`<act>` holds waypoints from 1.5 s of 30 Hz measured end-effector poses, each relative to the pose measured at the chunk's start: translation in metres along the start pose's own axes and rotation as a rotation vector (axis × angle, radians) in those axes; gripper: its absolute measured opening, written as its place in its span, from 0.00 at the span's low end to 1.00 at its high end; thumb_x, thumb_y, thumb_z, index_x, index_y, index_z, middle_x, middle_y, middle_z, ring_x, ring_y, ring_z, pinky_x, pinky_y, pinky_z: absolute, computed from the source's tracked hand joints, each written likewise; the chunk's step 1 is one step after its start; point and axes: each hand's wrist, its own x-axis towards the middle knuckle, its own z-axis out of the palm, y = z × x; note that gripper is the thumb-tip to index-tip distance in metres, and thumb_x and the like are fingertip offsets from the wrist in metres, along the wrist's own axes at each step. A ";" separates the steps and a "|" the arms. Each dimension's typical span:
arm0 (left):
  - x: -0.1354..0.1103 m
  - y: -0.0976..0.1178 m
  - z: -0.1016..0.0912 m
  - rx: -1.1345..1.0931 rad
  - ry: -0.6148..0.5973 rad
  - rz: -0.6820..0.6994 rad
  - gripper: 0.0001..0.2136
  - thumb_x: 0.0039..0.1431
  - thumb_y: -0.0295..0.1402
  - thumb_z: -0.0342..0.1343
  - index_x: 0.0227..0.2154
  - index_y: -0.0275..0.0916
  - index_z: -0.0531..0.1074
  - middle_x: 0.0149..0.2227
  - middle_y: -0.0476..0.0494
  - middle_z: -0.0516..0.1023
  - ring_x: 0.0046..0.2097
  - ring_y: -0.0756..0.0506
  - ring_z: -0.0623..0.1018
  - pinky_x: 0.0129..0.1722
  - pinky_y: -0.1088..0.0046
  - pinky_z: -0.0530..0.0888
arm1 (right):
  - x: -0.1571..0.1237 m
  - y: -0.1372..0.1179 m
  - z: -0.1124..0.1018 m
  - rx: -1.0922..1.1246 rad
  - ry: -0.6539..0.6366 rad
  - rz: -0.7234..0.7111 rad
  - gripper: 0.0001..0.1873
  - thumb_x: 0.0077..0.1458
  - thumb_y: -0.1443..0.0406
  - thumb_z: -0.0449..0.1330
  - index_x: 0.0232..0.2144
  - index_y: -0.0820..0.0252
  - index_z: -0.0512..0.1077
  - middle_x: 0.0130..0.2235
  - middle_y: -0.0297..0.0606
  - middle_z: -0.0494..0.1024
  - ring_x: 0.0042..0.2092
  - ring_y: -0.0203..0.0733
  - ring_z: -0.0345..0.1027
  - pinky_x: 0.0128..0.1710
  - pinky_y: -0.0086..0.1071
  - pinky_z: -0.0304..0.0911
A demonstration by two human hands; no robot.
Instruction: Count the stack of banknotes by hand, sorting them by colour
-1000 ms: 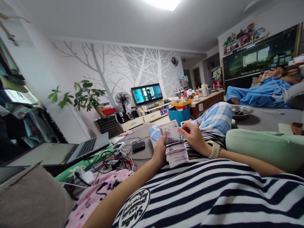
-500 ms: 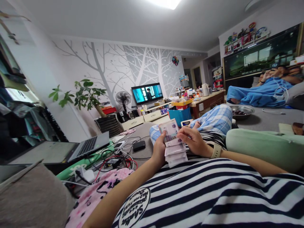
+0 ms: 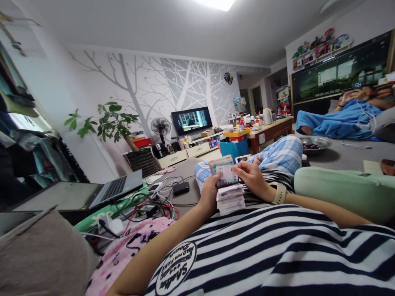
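I lie back in a striped shirt with both hands over my belly. My left hand (image 3: 209, 194) is closed around a thick wad of banknotes (image 3: 224, 174), held upright. My right hand (image 3: 254, 179), with a pale watch at the wrist, pinches the front note at its right edge. Below the wad, a fanned pile of banknotes (image 3: 231, 200) rests on my shirt. My knees in blue checked trousers (image 3: 277, 152) rise just behind the hands.
An open laptop (image 3: 92, 193) and a tangle of cables (image 3: 154, 207) lie to my left, by a black box (image 3: 180, 188). A green cushion (image 3: 342, 187) is at my right. Another person under a blue blanket (image 3: 336, 121) lies at far right, near a metal bowl (image 3: 314, 144). A television (image 3: 191, 120) plays ahead.
The wad tilted left and then came back upright. My right hand shifted along the front note while the pile on my shirt stayed put.
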 end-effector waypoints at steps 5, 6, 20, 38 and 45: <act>-0.006 0.009 0.005 0.021 0.009 -0.019 0.06 0.46 0.34 0.57 0.20 0.38 0.74 0.27 0.43 0.77 0.43 0.39 0.75 0.47 0.66 0.70 | 0.000 0.001 0.000 -0.061 0.017 -0.005 0.19 0.55 0.54 0.55 0.19 0.58 0.60 0.20 0.30 0.62 0.25 0.34 0.54 0.25 0.29 0.52; -0.006 0.009 0.005 0.023 0.012 -0.018 0.06 0.45 0.35 0.57 0.20 0.38 0.74 0.27 0.43 0.77 0.44 0.39 0.75 0.48 0.66 0.70 | 0.001 0.001 0.000 -0.064 0.015 -0.002 0.19 0.55 0.54 0.55 0.19 0.58 0.60 0.20 0.30 0.62 0.25 0.34 0.54 0.26 0.29 0.52; -0.004 0.009 0.006 -0.067 -0.037 -0.064 0.07 0.46 0.36 0.59 0.21 0.39 0.74 0.26 0.43 0.77 0.44 0.38 0.75 0.48 0.64 0.71 | -0.001 -0.002 -0.003 -0.115 0.005 -0.045 0.18 0.55 0.57 0.56 0.19 0.58 0.59 0.21 0.29 0.61 0.25 0.33 0.53 0.26 0.29 0.53; -0.012 0.020 0.006 0.033 -0.016 0.008 0.04 0.47 0.31 0.56 0.21 0.42 0.75 0.29 0.43 0.78 0.44 0.39 0.75 0.48 0.65 0.70 | -0.002 -0.003 -0.002 -0.084 0.026 -0.039 0.19 0.57 0.53 0.53 0.21 0.58 0.60 0.22 0.30 0.63 0.26 0.34 0.56 0.28 0.30 0.54; -0.016 0.026 0.008 0.028 -0.026 -0.007 0.04 0.44 0.29 0.57 0.18 0.43 0.74 0.29 0.44 0.79 0.47 0.38 0.74 0.49 0.64 0.70 | -0.005 -0.005 -0.001 -0.127 0.079 -0.079 0.17 0.55 0.56 0.57 0.21 0.58 0.61 0.22 0.29 0.62 0.25 0.34 0.55 0.27 0.30 0.53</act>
